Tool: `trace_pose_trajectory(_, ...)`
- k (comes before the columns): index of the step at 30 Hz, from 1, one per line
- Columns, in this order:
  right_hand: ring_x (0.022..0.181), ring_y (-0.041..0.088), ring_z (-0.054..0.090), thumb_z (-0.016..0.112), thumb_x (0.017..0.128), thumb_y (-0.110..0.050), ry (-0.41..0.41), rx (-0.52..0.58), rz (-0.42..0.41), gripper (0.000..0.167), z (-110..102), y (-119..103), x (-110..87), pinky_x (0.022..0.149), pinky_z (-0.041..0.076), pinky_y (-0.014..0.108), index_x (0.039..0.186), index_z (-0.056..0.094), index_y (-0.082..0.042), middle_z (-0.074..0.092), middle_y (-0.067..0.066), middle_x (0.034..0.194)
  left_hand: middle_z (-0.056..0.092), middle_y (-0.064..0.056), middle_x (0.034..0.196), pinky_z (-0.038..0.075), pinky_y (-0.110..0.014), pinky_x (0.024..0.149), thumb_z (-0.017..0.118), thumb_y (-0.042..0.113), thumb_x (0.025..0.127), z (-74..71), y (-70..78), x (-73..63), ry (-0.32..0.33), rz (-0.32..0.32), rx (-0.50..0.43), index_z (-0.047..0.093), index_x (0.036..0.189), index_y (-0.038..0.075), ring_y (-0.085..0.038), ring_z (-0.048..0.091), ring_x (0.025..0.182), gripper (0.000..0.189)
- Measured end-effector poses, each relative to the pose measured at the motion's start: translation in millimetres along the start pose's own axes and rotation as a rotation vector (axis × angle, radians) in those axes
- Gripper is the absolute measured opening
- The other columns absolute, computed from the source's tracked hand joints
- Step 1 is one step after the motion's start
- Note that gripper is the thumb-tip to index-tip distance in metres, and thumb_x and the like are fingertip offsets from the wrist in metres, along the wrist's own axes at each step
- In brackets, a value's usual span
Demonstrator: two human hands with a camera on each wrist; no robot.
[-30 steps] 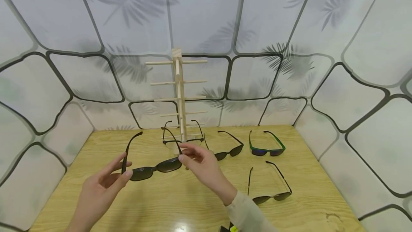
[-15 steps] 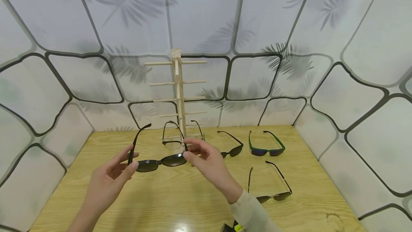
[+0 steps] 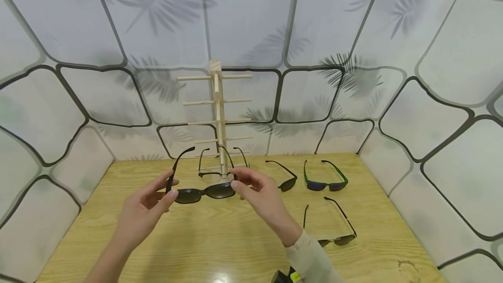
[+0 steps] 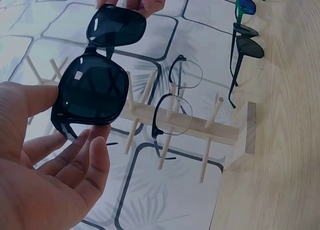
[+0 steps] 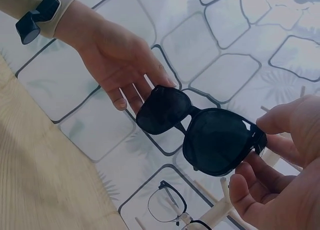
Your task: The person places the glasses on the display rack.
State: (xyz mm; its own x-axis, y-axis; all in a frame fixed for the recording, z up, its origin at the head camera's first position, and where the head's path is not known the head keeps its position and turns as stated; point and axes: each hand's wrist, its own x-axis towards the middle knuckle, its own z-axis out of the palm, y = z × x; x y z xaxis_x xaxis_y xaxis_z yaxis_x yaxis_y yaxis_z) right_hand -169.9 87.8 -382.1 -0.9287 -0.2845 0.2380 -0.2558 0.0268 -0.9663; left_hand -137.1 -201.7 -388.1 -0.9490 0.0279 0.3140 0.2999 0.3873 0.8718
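Observation:
Black-framed sunglasses point(image 3: 220, 190) with dark lenses are held up in both hands, temples unfolded and pointing toward the rack. My left hand point(image 3: 143, 213) pinches the left hinge corner between thumb and fingers. At the opposite corner, my right hand point(image 3: 267, 200) pinches the frame where lens and temple meet. Behind the sunglasses stands a wooden peg rack point(image 3: 218, 99), its upper pegs bare. Black half-rim eyeglasses point(image 4: 160, 112) with clear lenses sit on its lower pegs. In the right wrist view the held sunglasses' lenses point(image 5: 215, 140) face the camera, both hands gripping the ends.
To the right on the wooden table point(image 3: 393, 222) lie black sunglasses point(image 3: 288, 184), partly behind my right hand, and green-framed sunglasses point(image 3: 326, 185). Nearer lies a thin-framed pair point(image 3: 343, 240), partly covered by the right sleeve point(image 3: 312, 257). Patterned panels point(image 3: 251, 21) enclose the back and sides.
Both hands have carried the sunglasses rightward and slightly up in the head view, bringing them in front of the rack's base. The grip stays the same; the other glasses have not moved.

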Motion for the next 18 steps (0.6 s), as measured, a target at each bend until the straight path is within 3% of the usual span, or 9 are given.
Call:
trace_pose_trajectory(5,0.088,0.014,0.062,0.069,0.104,-0.018,0.031,-0.015,0.021,0.033,-5.1,0.4,0.9,0.077,0.058,0.028,0.136,0.072,-0.014,0.067,0.006,0.111,0.067,0.033,0.118,0.061,-0.028,0.072,0.068,0.019,0.105,3.5,0.2,8.2,-0.03,0.006,0.027,0.057,0.154,0.015,0.001,0.073,0.093,0.05)
trace_pose_trajectory(13,0.091,0.012,0.064,0.07,0.102,-0.013,0.11,0.009,0.051,0.036,-9.5,-0.3,2.1,0.078,0.058,0.027,0.138,0.07,-0.008,0.07,0.015,0.12,0.068,0.034,0.115,0.06,-0.026,0.07,0.071,0.02,0.103,11.2,2.0,22.3,-0.035,0.009,0.024,0.058,0.153,0.017,-0.003,0.073,0.088,0.051)
trace_pose_trajectory(16,0.091,0.013,0.066,0.071,0.102,-0.013,0.141,0.004,0.063,0.035,-10.4,0.5,3.0,0.077,0.058,0.025,0.136,0.072,-0.009,0.071,0.015,0.119,0.07,0.029,0.116,0.059,-0.026,0.07,0.071,0.019,0.103,14.1,3.2,25.5,-0.04,0.009,0.013,0.058,0.153,0.017,0.0,0.073,0.088,0.052)
trace_pose_trajectory(18,0.092,0.015,0.066,0.071,0.102,-0.014,0.155,-0.002,0.073,0.034,-11.5,1.4,3.9,0.077,0.058,0.025,0.136,0.072,-0.011,0.071,0.015,0.12,0.073,0.02,0.12,0.059,-0.026,0.07,0.071,0.019,0.103,15.7,3.7,27.5,-0.045,0.011,0.011,0.058,0.153,0.018,-0.001,0.073,0.088,0.052)
